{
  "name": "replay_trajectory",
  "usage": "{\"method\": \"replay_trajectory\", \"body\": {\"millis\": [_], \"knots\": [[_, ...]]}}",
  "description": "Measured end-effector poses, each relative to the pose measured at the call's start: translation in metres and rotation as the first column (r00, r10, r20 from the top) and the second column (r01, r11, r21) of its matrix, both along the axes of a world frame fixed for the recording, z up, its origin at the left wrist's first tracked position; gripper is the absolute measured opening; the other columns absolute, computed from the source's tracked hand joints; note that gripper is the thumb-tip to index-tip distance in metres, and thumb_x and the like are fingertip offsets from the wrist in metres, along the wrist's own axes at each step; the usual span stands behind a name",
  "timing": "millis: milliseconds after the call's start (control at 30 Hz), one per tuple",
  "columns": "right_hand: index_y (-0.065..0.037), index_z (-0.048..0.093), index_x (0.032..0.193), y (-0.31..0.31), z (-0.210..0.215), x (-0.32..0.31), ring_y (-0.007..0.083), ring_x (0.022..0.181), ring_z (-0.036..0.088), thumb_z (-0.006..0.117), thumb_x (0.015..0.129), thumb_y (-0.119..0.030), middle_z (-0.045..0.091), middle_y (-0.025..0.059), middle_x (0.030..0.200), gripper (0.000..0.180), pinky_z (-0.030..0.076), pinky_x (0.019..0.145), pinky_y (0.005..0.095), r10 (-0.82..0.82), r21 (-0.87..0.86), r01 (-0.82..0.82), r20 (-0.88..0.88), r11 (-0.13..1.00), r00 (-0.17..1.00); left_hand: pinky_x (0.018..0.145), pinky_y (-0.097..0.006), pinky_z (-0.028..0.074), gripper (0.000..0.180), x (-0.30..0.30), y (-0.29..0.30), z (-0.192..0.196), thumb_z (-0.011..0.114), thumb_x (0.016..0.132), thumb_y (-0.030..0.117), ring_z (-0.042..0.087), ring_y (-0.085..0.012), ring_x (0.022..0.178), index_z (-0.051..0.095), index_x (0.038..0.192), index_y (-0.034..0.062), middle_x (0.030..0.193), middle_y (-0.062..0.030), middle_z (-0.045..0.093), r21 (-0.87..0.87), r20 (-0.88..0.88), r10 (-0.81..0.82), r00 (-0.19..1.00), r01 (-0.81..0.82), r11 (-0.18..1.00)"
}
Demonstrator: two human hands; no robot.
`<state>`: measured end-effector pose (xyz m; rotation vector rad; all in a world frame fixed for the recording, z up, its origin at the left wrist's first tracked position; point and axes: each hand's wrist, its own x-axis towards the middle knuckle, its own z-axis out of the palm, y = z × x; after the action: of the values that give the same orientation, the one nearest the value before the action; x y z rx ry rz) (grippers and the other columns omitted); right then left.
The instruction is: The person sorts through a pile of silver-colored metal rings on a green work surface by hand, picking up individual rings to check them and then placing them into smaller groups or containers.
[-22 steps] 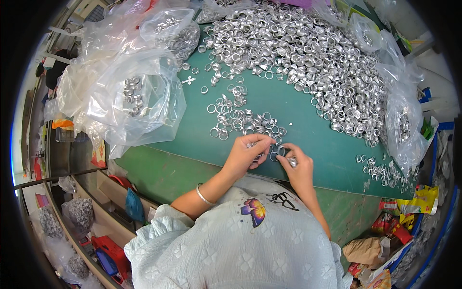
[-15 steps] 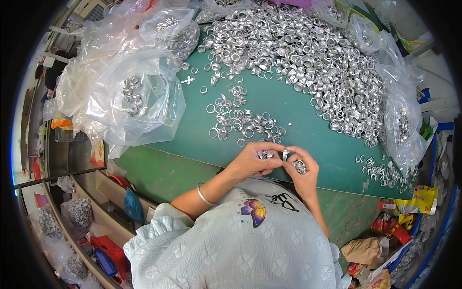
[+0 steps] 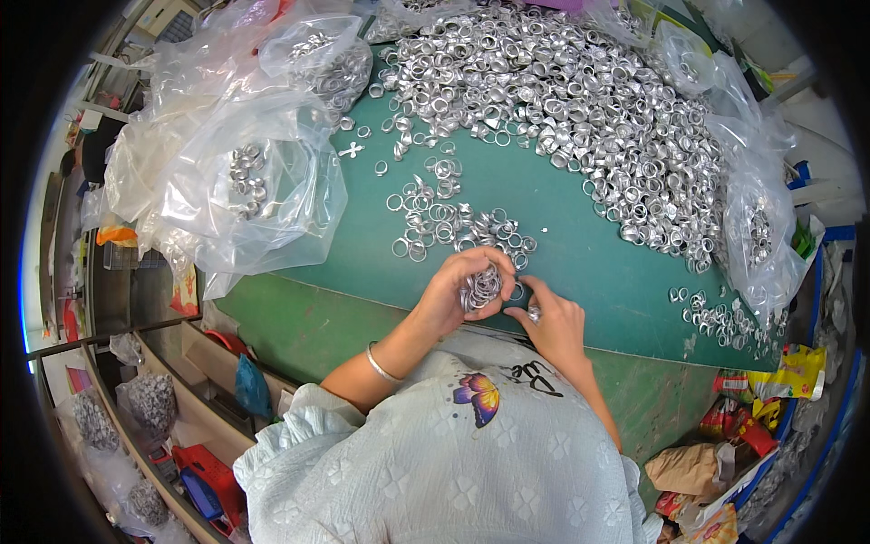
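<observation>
My left hand point(image 3: 444, 295) is turned palm up near the table's front edge, its fingers curled round a cluster of silver rings point(image 3: 480, 288). Close beside it on the right is my right hand point(image 3: 557, 328), fingers bent in, with a bit of silver metal point(image 3: 535, 314) showing in its grip, probably rings. One ring point(image 3: 517, 292) shows at the left fingertips, between the two hands. Just beyond them, a loose group of silver rings point(image 3: 444, 218) lies on the green tabletop point(image 3: 562, 263).
A large heap of silver rings point(image 3: 562, 100) covers the far and right part of the table. Clear plastic bags point(image 3: 272, 218) holding rings lie at the left; another bag point(image 3: 757, 263) hangs at the right. A small group of rings point(image 3: 725, 322) sits at the right corner. A small cross-shaped piece point(image 3: 352, 150) lies at the left.
My left hand has rolled open to show the rings in its palm. The fingertips, which met round one ring, have parted, and my right hand has turned palm down.
</observation>
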<state>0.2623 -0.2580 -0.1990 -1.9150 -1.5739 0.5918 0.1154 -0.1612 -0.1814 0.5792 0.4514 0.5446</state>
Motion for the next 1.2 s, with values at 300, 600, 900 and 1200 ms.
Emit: {"method": "replay_trajectory", "body": {"millis": [300, 600, 900, 1200], "knots": [[-0.007, 0.06, 0.08, 0.006, -0.015, 0.011, 0.0252, 0.059, 0.059, 0.067, 0.07, -0.012, 0.061, 0.0065, 0.072, 0.014, 0.044, 0.05, 0.0348, -0.134, 0.243, 0.11, 0.087, 0.964, 0.987, 0.035, -0.017, 0.023, 0.016, -0.003, -0.004, -0.006, 0.055, 0.086, 0.016, 0.043, -0.0069, 0.046, 0.061, 0.091, 0.0029, 0.068, -0.0017, 0.051, -0.003, -0.375, -0.007, 0.927, 0.006, 1.0], [-0.006, 0.061, 0.083, 0.0, -0.009, 0.013, 0.0254, 0.054, 0.055, 0.067, 0.069, -0.007, 0.059, 0.0085, 0.069, 0.015, 0.042, 0.05, 0.0329, -0.078, 0.092, 0.065, 0.143, 0.994, 0.987, 0.034, -0.016, 0.022, 0.016, -0.001, -0.007, -0.003, 0.056, 0.084, 0.016, 0.045, -0.0063, 0.047, 0.061, 0.093, 0.0031, 0.066, -0.0008, 0.051, 0.002, -0.389, -0.067, 0.919, 0.073, 0.997], [0.001, 0.059, 0.082, -0.001, 0.01, 0.01, 0.0013, 0.053, 0.043, 0.06, 0.08, -0.003, 0.054, -0.002, 0.065, 0.004, 0.031, 0.045, 0.0156, -0.25, -0.155, 0.257, -0.884, 0.954, 0.396, 0.04, -0.016, 0.03, 0.033, 0.008, -0.02, 0.012, 0.064, 0.077, 0.005, 0.043, -0.002, 0.051, 0.06, 0.109, 0.006, 0.07, 0.003, 0.051, 0.308, -0.375, -0.014, 0.927, 0.139, 0.941], [0.001, 0.058, 0.084, -0.001, 0.012, -0.002, 0.0027, 0.053, 0.045, 0.06, 0.08, -0.002, 0.054, 0.0, 0.071, 0.006, 0.035, 0.046, 0.0163, -0.156, 0.012, 0.304, -0.838, 0.953, 0.523, 0.048, -0.018, 0.037, 0.032, 0.013, -0.024, 0.016, 0.068, 0.072, 0.002, 0.046, -0.003, 0.06, 0.063, 0.104, 0.0052, 0.077, 0.0004, 0.056, 0.439, -0.393, 0.05, 0.918, 0.139, 0.888]]}}
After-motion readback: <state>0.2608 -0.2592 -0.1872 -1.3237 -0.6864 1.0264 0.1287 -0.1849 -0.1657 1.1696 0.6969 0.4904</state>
